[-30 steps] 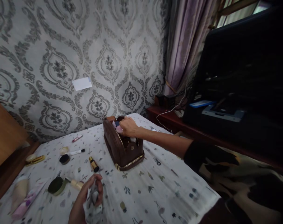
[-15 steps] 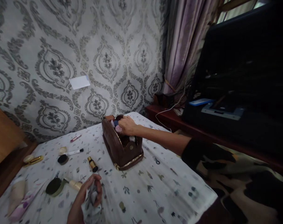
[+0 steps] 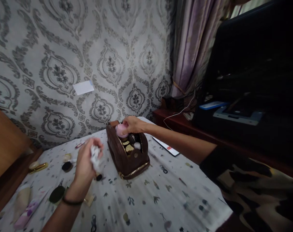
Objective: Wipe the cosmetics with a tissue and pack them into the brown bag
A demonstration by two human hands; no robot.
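Observation:
A brown cosmetic bag [image 3: 127, 166] stands unzipped on the patterned cloth, with several small jars and cosmetics inside. At the bag's far end, my right hand [image 3: 134, 124] grips a round pink container [image 3: 121, 130] at the opening. My left hand [image 3: 87, 159] is raised left of the bag, its fingers curled around a crumpled whitish cloth [image 3: 95, 157]; motion blurs it somewhat. Under and behind my left hand, a gold-and-black tube [image 3: 98, 176] is partly hidden.
On the left of the cloth lie a dark round jar [image 3: 57, 195], a smaller black lid [image 3: 67, 166], a gold item [image 3: 42, 166], and a pink-and-white tube [image 3: 28, 212]. A phone or tablet [image 3: 166, 146] lies beneath my right forearm. A dark screen [image 3: 245, 74] stands at right.
My left hand has risen toward the bag with the cloth. My right hand has lifted slightly, bringing the pink container up into view at the bag's opening.

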